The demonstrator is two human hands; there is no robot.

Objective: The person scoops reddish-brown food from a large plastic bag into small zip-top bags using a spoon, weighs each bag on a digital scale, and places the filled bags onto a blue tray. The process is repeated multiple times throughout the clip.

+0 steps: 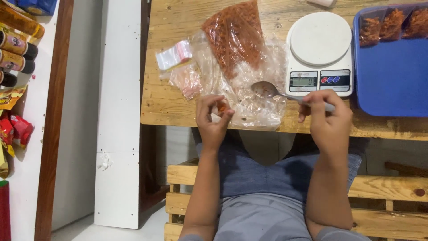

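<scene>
My left hand [213, 117] pinches a small clear bag with a bit of orange-red filling [221, 107] at the wooden table's [165, 107] front edge. My right hand [327, 116] grips the handle of a metal spoon [266, 89], whose empty bowl points left over a crumpled clear plastic sheet [254, 107]. A large clear bag of orange-red shredded snack [235, 35] lies on that plastic behind the spoon. A white digital kitchen scale [318, 49] stands just beyond my right hand, its round plate bare.
A stack of small empty zip bags [174, 56] lies left of the big bag. A blue tray [392, 76] at the right holds three small filled bags [392, 23]. Bottles [18, 44] and snack packets [15, 127] sit at far left. A wooden pallet seat [388, 187] is below me.
</scene>
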